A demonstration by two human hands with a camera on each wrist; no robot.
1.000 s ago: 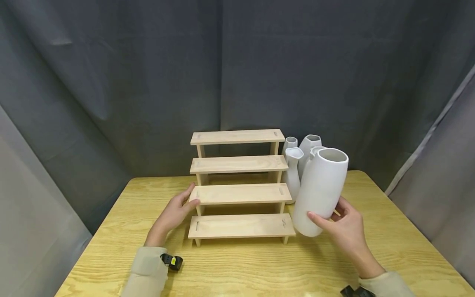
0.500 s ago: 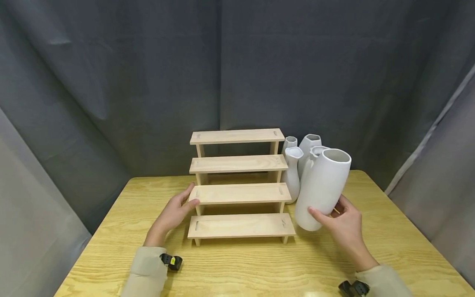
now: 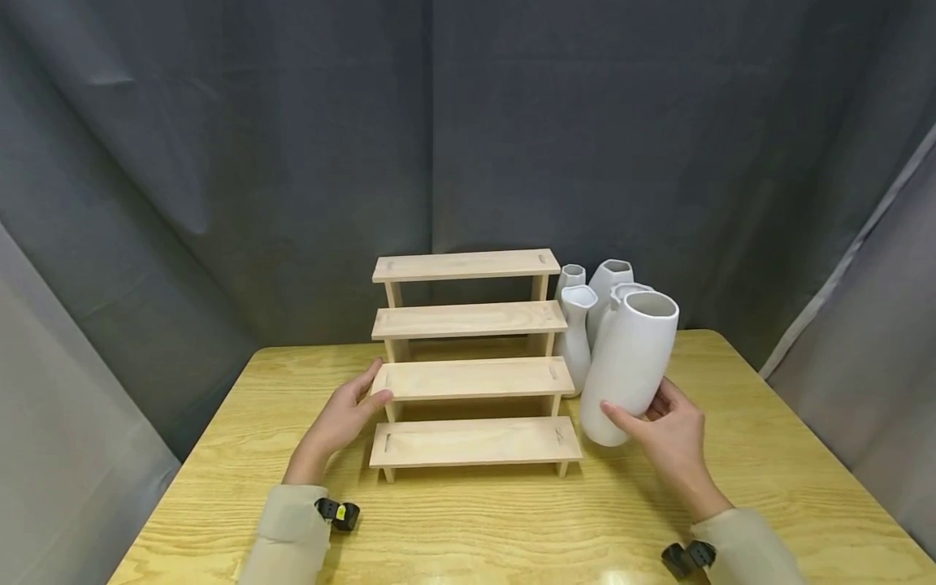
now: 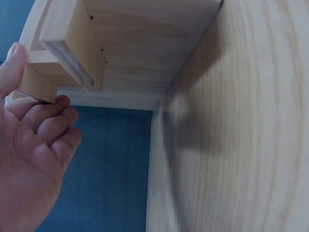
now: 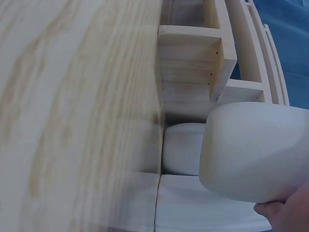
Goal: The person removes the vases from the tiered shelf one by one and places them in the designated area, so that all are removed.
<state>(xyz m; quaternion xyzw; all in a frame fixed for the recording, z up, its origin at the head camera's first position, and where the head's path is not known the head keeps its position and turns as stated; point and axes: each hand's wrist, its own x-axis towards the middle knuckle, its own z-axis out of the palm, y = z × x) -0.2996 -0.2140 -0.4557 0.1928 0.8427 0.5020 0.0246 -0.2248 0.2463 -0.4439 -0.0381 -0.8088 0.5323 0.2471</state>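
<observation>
My right hand [image 3: 673, 435] holds a tall white vase [image 3: 630, 366] low on its side, thumb in front. The vase leans to the right, its bottom raised off the table in the right wrist view [image 5: 251, 150]. At the left end of a four-tier wooden display stand [image 3: 475, 380], my left hand [image 3: 340, 418] grips a lower-middle shelf. Its thumb lies at the shelf's edge, and its other fingers curl at the stand's side in the left wrist view. Just behind the held vase stand several white vases, among them a narrow-necked one [image 3: 575, 349] and a faceted one [image 3: 609, 284].
The light wood table [image 3: 468, 528] bears the stand and vases. A dark grey curtain [image 3: 512, 146] hangs behind its far edge, and lighter grey cloth [image 3: 58, 422] hangs at the left. The standing vases are close to the stand's right side.
The held vase has risen slightly and shifted a little, first right, then back left. My right hand moved with it. The left hand keeps its place on the stand.
</observation>
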